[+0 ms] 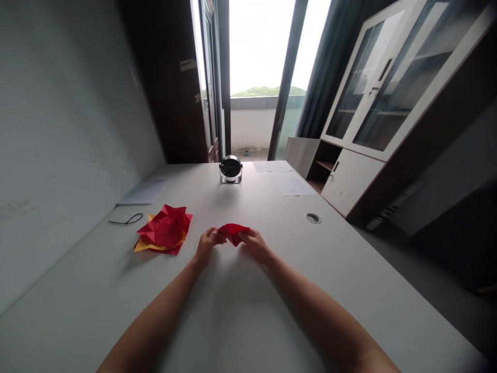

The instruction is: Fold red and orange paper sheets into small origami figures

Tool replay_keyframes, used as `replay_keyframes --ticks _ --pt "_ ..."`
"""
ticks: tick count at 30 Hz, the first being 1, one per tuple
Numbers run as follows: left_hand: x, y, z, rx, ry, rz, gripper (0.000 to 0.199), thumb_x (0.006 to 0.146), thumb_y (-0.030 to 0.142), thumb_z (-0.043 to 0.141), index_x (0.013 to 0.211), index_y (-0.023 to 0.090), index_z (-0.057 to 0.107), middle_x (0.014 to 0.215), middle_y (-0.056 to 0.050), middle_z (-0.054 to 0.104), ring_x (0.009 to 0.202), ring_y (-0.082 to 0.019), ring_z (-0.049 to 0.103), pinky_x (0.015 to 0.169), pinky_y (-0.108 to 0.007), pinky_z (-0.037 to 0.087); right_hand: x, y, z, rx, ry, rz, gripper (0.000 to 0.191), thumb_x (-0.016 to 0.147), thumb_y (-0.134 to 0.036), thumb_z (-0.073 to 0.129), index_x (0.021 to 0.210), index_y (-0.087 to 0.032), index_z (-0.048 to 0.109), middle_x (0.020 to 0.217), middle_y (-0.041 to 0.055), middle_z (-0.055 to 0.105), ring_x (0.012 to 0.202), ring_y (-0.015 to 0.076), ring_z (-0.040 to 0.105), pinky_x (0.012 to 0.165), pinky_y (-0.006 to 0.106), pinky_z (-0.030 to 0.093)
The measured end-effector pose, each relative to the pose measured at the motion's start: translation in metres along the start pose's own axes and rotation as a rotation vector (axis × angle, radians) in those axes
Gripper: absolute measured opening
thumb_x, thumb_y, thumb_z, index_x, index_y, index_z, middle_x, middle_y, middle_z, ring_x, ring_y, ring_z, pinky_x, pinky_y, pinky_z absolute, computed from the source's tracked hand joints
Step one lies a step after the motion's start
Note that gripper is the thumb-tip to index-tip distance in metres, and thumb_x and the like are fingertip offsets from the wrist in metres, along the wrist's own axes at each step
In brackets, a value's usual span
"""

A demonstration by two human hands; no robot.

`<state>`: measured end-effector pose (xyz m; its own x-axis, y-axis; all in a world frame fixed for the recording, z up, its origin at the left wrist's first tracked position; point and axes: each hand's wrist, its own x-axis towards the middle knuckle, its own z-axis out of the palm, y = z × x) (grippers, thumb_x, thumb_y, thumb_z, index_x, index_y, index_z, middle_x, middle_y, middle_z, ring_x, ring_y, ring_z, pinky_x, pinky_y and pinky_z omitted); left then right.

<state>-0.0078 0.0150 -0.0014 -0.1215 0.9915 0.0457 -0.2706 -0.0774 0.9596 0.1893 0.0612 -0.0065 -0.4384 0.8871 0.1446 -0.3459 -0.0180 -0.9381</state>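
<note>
A small piece of folded red paper point(234, 232) is stretched between my two hands, just above the white table. My left hand point(209, 242) pinches its left corner, fingers curled. At the other corner, my right hand point(253, 243) grips it with the thumb on the near face. The paper narrows to a point toward me, and creases show on it. Left of my hands lies a loose pile of red and yellow paper sheets point(165, 228), some creased and raised.
The white table point(248, 311) meets a wall on the left. A black cable tie point(130, 219) lies beyond the pile. White papers point(143, 190) sit at the far left, more sheets point(293, 183) at the far right. A round black device on a stand point(230, 170) stands at the back, a cable hole point(313, 218) at right.
</note>
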Motion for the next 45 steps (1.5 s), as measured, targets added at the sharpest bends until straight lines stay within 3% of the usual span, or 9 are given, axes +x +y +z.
replay_keyframes --ticks 6,11,17,20,23,27,30,36,45 --pt "-0.003 0.005 0.003 0.1 -0.037 0.021 0.038 0.085 0.048 0.063 0.101 0.013 0.067 0.087 -0.006 0.068 0.072 -0.016 0.062 0.068 -0.026 0.047 -0.002 -0.003 0.007 -0.251 -0.112 -0.15 0.032 0.086 -0.049 0.069 0.092 -0.019 0.074 0.104 0.0094 0.069 0.096 0.0229 0.064 0.09 0.038 0.049" --pt "-0.005 0.01 0.005 0.041 -0.082 0.009 0.055 0.085 0.038 0.066 0.134 0.017 0.052 0.104 -0.009 0.069 0.085 -0.017 0.065 0.078 -0.028 0.049 -0.002 0.004 0.005 -0.62 0.004 -0.41 0.014 0.087 -0.035 0.07 0.093 -0.024 0.074 0.12 0.0105 0.061 0.111 0.0241 0.059 0.096 0.04 0.048" --pt "-0.004 0.01 0.002 -0.029 -0.14 -0.059 0.079 0.081 0.032 0.073 0.15 0.02 0.036 0.104 -0.01 0.07 0.082 -0.018 0.068 0.075 -0.03 0.053 -0.002 0.003 -0.001 -0.773 0.12 -0.471 0.019 0.089 -0.018 0.061 0.099 -0.027 0.074 0.133 0.0089 0.054 0.124 0.0248 0.052 0.103 0.043 0.045" --pt "-0.001 0.005 -0.001 -0.044 -0.149 -0.058 0.077 0.079 0.031 0.075 0.147 0.02 0.041 0.109 -0.011 0.07 0.088 -0.021 0.069 0.078 -0.033 0.056 0.0 0.003 -0.002 -0.724 0.107 -0.454 0.021 0.087 -0.016 0.059 0.096 -0.026 0.074 0.137 0.0079 0.052 0.129 0.0249 0.049 0.107 0.044 0.042" --pt "0.001 0.001 -0.004 -0.04 -0.121 -0.047 0.075 0.079 0.031 0.075 0.146 0.021 0.043 0.108 -0.01 0.07 0.085 -0.02 0.069 0.077 -0.034 0.057 0.003 0.007 -0.003 -0.552 0.009 -0.387 0.017 0.087 -0.018 0.059 0.095 -0.023 0.074 0.137 0.0096 0.052 0.121 0.0244 0.056 0.095 0.039 0.051" --pt "0.003 -0.001 -0.005 -0.03 -0.094 -0.041 0.081 0.08 0.03 0.074 0.15 0.024 0.035 0.103 -0.008 0.07 0.081 -0.019 0.07 0.073 -0.031 0.057 0.005 0.015 -0.002 -0.39 -0.091 -0.288 0.015 0.083 -0.02 0.062 0.093 -0.019 0.073 0.106 0.0096 0.068 0.092 0.0211 0.066 0.076 0.032 0.054" --pt "0.003 0.0 -0.003 -0.049 -0.084 -0.056 0.085 0.081 0.03 0.074 0.152 0.025 0.03 0.104 -0.008 0.069 0.081 -0.018 0.07 0.074 -0.031 0.057 0.006 0.017 -0.002 -0.357 -0.036 -0.247 0.014 0.083 -0.024 0.063 0.092 -0.018 0.072 0.087 0.0062 0.071 0.078 0.0189 0.065 0.072 0.032 0.053" --pt "0.001 0.005 0.001 -0.08 -0.094 -0.163 0.086 0.078 0.035 0.077 0.15 0.019 0.032 0.097 -0.008 0.068 0.078 -0.016 0.067 0.074 -0.031 0.055 0.008 0.012 -0.003 -0.224 0.046 -0.184 0.023 0.08 -0.038 0.069 0.091 -0.018 0.071 0.082 0.0041 0.07 0.071 0.0172 0.061 0.069 0.032 0.05" --pt "-0.001 0.004 0.003 -0.235 -0.132 -0.354 0.06 0.08 0.034 0.074 0.134 0.018 0.053 0.085 -0.004 0.064 0.057 -0.007 0.052 0.053 -0.02 0.042 0.006 0.004 0.001 -0.208 0.051 -0.131 0.029 0.079 -0.044 0.07 0.088 -0.017 0.071 0.071 0.003 0.065 0.066 0.016 0.057 0.065 0.03 0.046"
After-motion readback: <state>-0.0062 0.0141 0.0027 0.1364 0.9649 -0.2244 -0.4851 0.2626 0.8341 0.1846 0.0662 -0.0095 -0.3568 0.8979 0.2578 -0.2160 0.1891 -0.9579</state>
